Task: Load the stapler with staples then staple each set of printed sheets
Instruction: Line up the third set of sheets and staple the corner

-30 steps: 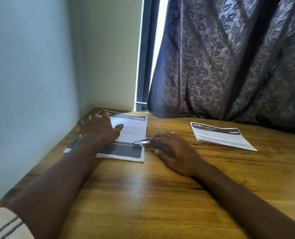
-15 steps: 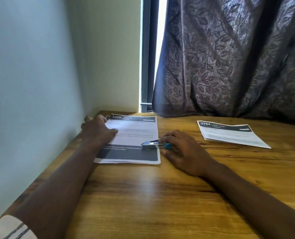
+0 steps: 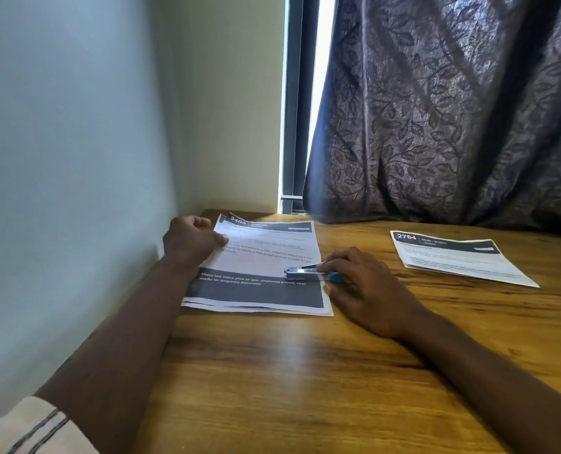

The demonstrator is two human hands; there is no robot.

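A set of printed sheets headed 3409 (image 3: 266, 257) lies on the wooden table (image 3: 305, 371) near the left wall. My left hand (image 3: 190, 239) pinches its left edge between thumb and fingers, and the top left corner lifts slightly. A small silver stapler with a blue end (image 3: 308, 272) rests on the right edge of that set. My right hand (image 3: 367, 286) lies over the stapler's rear and holds it. A second set of sheets headed 2764 (image 3: 453, 257) lies flat at the right, apart from both hands.
A pale wall (image 3: 76, 191) runs along the table's left edge. A dark leaf-patterned curtain (image 3: 453, 109) hangs behind the table's far edge, with a window frame (image 3: 294, 126) beside it. Bare wood spreads across the near side of the table.
My left hand has gone from lying flat on the 3409 set to gripping its left edge. The right hand and stapler stay on the set's right edge. The view has shifted.
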